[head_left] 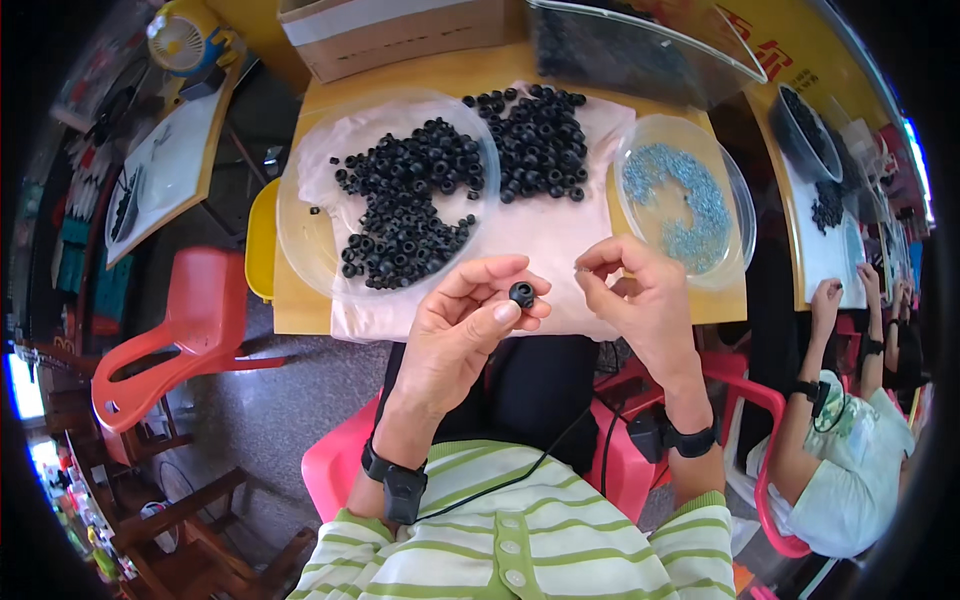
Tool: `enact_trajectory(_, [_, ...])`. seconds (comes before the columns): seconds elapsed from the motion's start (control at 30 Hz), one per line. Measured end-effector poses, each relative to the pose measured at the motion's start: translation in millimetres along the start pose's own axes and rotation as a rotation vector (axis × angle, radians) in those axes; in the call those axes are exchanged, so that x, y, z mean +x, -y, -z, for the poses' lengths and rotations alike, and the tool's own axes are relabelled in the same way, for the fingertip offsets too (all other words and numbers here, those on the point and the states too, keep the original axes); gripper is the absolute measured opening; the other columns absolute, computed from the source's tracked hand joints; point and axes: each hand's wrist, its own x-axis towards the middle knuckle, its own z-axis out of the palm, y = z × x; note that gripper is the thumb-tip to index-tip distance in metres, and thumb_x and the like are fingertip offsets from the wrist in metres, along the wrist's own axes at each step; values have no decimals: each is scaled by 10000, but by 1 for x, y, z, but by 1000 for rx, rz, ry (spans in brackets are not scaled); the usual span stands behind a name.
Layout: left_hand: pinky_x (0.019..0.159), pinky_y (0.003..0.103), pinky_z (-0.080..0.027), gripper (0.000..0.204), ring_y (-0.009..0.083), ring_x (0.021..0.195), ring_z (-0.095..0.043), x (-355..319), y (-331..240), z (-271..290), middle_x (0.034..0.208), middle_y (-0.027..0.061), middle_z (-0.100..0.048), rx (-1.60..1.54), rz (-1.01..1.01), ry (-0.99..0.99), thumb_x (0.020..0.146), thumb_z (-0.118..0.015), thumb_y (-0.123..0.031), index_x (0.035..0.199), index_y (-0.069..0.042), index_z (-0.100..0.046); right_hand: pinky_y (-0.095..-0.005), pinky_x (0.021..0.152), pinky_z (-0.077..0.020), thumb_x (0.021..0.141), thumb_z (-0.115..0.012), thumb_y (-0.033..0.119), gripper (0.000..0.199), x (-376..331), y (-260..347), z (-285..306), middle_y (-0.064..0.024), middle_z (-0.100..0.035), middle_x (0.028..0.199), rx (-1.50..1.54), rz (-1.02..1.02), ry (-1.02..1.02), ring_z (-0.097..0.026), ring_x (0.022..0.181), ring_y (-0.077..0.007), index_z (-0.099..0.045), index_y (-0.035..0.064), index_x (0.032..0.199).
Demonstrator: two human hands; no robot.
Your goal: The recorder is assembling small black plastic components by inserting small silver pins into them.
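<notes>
My left hand [452, 325] is closed on a small black round part [522, 294] with a hole in its face, pinched between thumb and fingers over the table's near edge. To its right, my right hand [650, 305] is in a pinch, thumb against forefinger; a tiny thing seems to be at the tips, too small to name. A wide clear round tray [290, 225] at the left bears many black ringlike parts [420, 165]. More black round parts [540, 145] lie in a heap beside it on a pale pink cloth [560, 235]. A clear round dish [735, 265] at the right holds small light-blue pieces [655, 170].
A cardboard box [400, 35] and a clear bin [620, 60] of black parts stand at the table's back. A red chair [190, 320] and a yellow stool [261, 240] are at the left. At the right a co-worker [840, 470] sits by another table [790, 220].
</notes>
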Motion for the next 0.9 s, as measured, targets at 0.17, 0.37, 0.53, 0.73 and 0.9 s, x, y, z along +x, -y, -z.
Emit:
enact_trajectory(0.17, [862, 305, -573, 169, 248, 997, -674, -1, 13, 0, 1091, 190, -648, 63, 60, -28, 916, -606, -18, 1079, 19, -579, -181, 597, -458, 841, -664, 5, 89, -20, 1, 10, 6, -589, 803, 320, -99, -71, -531, 698, -34, -653, 10, 930])
enact_trajectory(0.37, [775, 269, -569, 189, 188, 873, -684, 5, 23, -1, 1035, 164, -663, 69, 56, -20, 927, -599, -40, 1107, 17, -589, -273, 576, -478, 773, -682, -5, 156, -10, -11, 3, -28, -593, 803, -228, 227, -135, -596, 693, -155, -619, 52, 903])
enact_trajectory(0.53, [768, 257, -549, 248, 152, 834, -667, 3, 30, 4, 1019, 127, -667, 220, 43, -111, 934, -593, -41, 1174, 23, -594, -345, 603, -496, 754, -676, 0, 158, 2, -29, -16, -72, -588, 799, -560, 338, -75, -611, 695, -254, -604, 64, 879])
enact_trajectory(0.73, [759, 250, -550, 245, 138, 834, -660, 7, 31, 12, 994, 112, -663, 310, 17, -165, 932, -601, -51, 1165, 24, -596, -305, 579, -503, 750, -715, 6, 167, -10, 2, -8, -60, -623, 809, -211, 242, -26, -621, 687, -210, -645, 66, 890])
enact_trajectory(0.9, [795, 293, -579, 226, 152, 863, -671, 6, 30, 13, 975, 119, -667, 324, 39, -147, 934, -589, -24, 1153, 30, -583, -301, 566, -498, 727, -724, -8, 158, -10, 0, -12, -48, -622, 785, -228, 299, -41, -614, 676, -201, -628, 59, 832])
